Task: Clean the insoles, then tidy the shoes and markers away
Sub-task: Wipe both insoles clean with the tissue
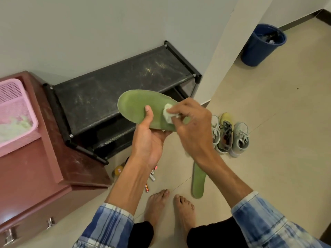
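Insole (133,106) lies in curled grip of left hand (150,140); right hand (191,122) pinches wad (168,116) onto it; labels on markers (152,176) unreadable.

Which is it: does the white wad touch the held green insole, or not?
Touching. The head view shows the right hand pressing the white wad onto the green insole, no gap between them.

The insole (136,106) looks matt and felty, the wipe (168,114) soft and crumpled, the shelf (107,86) dusty cloth, the basket (16,104) perforated plastic.
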